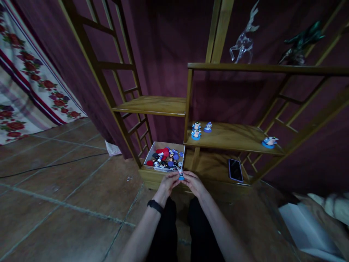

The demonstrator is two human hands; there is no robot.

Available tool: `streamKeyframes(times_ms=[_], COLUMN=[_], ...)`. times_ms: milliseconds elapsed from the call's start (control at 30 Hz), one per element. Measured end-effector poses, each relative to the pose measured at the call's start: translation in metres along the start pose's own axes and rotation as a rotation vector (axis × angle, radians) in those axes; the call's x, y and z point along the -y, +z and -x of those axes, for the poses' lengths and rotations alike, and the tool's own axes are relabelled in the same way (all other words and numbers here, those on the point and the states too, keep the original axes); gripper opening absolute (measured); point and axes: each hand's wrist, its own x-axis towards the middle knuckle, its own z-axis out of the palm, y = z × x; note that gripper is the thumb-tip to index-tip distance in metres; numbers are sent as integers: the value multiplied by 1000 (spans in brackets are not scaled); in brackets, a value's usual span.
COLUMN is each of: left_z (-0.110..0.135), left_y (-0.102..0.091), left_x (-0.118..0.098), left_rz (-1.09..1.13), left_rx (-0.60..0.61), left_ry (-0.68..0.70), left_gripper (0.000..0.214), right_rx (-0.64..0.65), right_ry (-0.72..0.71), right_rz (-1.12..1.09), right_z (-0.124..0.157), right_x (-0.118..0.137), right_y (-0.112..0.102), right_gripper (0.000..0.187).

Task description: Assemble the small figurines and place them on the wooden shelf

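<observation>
Between the fingertips of both hands I hold a small figurine (181, 174) with a blue round base, upright in front of the box. My left hand (169, 182), with a black band on its wrist, pinches it from the left. From the other side my right hand (193, 181) grips it too. Just beyond my fingers, a shallow open box (149, 154) is filled with many small figurines in red, purple, black and white. On the shelf to the right stand several more: two blue-based figurines (196, 135) at its left, a purple one (208, 127) beside them, and another blue-based one (269, 142) near the right end.
A wooden display shelf (155, 105) with lattice sides stands ahead. A phone (235, 170) lies on its bottom board. On the upper shelf are a clear deer figure (243, 42) and a dark green ornament (300, 43). A cable (51, 166) crosses the tiled floor; a white box (308, 225) sits right.
</observation>
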Motion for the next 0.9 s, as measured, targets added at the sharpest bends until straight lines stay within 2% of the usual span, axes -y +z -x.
streamKeyframes(times_ms=[167,367,700,900], left_z=[18,18,19,21], left_y=[10,19,24,22], left_x=[20,33,28,27], left_rz=[2,-3,92,153], left_rx=[29,69,69,108], left_ry=[83,53,-40,-39], left_gripper=[17,19,19,17], right_rx=[-2,-56,-87,-116], right_ry=[17,-48,-49,-7], right_rz=[36,81,59,40], right_z=[22,31,30,27], right_x=[2,8,10,10], right_y=[-13,-25,-22,-19], right_gripper=[25,26,30,29])
